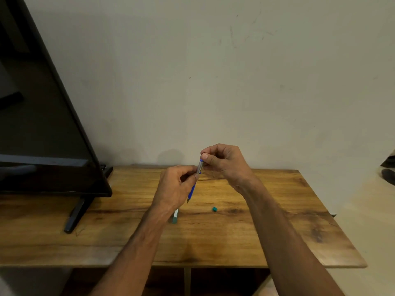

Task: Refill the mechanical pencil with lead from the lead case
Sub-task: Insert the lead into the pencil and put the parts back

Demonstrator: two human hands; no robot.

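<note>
My left hand (pixel 174 186) grips a blue mechanical pencil (pixel 196 180) above the wooden table (pixel 267 227), tip pointing down and clear upper barrel pointing up. My right hand (pixel 222 161) hovers at the pencil's top end, thumb and forefinger pinched together right at the blue cap; whether a lead is between them is too small to tell. The lead case (pixel 175 216), a clear tube with a green end, lies on the table partly hidden behind my left wrist. A small green cap (pixel 214 208) lies on the table to its right.
A black television (pixel 42 129) on a stand (pixel 77 212) fills the left side of the table. A pale wall stands directly behind. A dark object (pixel 388 174) lies at the far right edge, off the table.
</note>
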